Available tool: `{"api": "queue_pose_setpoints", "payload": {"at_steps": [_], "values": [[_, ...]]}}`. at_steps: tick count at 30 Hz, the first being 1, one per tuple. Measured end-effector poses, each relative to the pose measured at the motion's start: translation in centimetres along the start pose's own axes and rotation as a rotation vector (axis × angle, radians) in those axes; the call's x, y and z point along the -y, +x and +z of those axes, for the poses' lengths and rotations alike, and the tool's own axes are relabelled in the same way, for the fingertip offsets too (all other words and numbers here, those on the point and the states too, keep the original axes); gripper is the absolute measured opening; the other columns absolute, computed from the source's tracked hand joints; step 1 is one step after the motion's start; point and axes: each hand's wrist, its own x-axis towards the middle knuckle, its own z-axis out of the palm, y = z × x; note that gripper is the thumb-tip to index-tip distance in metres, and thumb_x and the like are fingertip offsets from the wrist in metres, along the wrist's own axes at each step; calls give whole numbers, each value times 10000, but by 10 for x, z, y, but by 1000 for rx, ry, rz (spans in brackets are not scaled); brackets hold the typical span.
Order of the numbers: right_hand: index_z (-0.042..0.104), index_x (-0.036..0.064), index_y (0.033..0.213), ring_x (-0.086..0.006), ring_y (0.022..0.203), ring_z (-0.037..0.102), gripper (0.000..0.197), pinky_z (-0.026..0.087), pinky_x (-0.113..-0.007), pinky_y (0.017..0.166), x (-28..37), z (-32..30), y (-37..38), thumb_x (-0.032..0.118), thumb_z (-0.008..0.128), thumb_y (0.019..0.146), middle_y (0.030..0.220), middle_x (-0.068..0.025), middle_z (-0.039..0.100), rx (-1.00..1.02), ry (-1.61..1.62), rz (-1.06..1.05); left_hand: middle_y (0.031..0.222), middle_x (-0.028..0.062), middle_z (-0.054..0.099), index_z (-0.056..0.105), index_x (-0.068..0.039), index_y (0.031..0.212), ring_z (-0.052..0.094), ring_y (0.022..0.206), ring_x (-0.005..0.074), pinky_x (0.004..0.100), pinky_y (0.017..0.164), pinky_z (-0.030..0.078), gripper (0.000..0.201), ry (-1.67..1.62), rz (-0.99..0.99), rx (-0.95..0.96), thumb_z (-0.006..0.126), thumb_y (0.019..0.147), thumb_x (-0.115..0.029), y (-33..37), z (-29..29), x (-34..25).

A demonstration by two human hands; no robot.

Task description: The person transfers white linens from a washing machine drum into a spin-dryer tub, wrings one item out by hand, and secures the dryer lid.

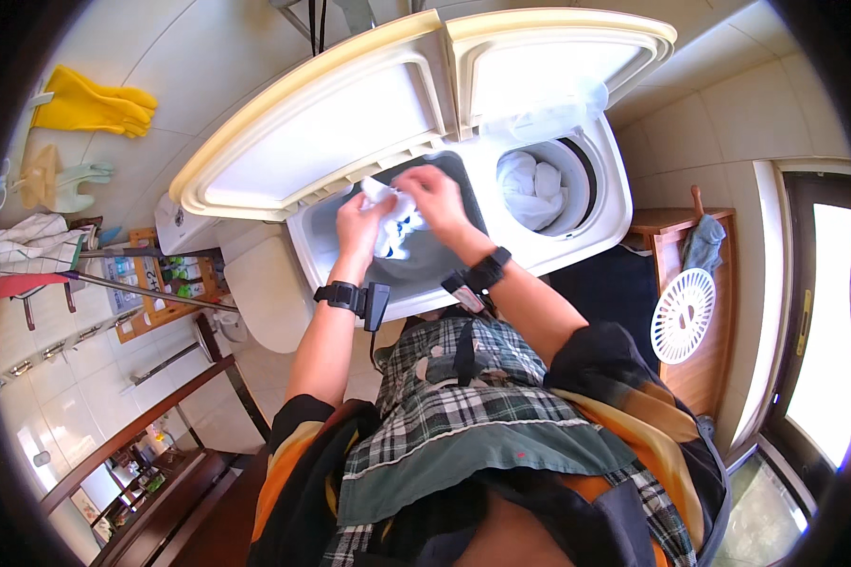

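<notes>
Over the grey wash tub point(430, 255) of a twin-tub washing machine, I hold up a small white cloth point(392, 236) with dark blue patches. My left hand point(356, 227) grips its left side. At its upper right edge, my right hand point(437, 200) has its fingers closed on the fabric; the fingertips are partly hidden. To the right, the round spin tub point(577, 175) contains bunched white laundry point(531, 189). Both lids stand raised behind the tubs: a wide left lid point(340, 118) and a narrower right lid point(553, 76).
Yellow rubber gloves point(95, 102) and pale gloves point(80, 184) hang on the left wall. Below them are folded towels point(33, 241) and a wooden rack point(165, 283) of bottles. A white perforated disc point(683, 317) hangs on the wooden cabinet point(704, 369) at right, beside a blue-grey cloth point(703, 244).
</notes>
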Motion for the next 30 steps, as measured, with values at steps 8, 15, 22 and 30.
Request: {"api": "queue_pose_setpoints", "payload": {"at_steps": [8, 15, 22, 30], "values": [[309, -43, 1398, -390, 1241, 458, 1084, 336, -611, 1045, -52, 21, -64, 825, 460, 768, 1392, -260, 408, 7, 1081, 1537, 1218, 165, 605, 523, 44, 1259, 571, 1140, 324, 461, 921, 473, 529, -951, -365, 308, 406, 973, -385, -1, -20, -20], [318, 78, 1475, -373, 1352, 364, 1305, 240, -534, 1135, -45, 88, -57, 1008, 178, 570, 1472, -175, 393, 246, 1787, 720, 1383, 94, 527, 486, -106, 1371, 474, 1287, 319, 499, 1093, 338, 539, -1398, -537, -195, 459, 966, -460, -63, -27, -56], [588, 30, 1224, -373, 1141, 564, 867, 392, -497, 1045, -72, 81, -13, 770, 531, 776, 1227, -193, 616, 205, 1872, 726, 1374, 113, 534, 482, -54, 1363, 510, 1256, 322, 487, 1072, 379, 567, -1201, -517, -16, 471, 971, -463, -70, -72, -14], [644, 74, 919, -272, 836, 645, 330, 504, -427, 879, -41, 71, 13, 403, 654, 887, 874, -89, 676, 258, 1448, 1051, 945, 66, 647, 590, -46, 981, 653, 829, 166, 304, 715, 533, 245, -365, -164, 280, 722, 780, -91, -18, -115, -14]]}}
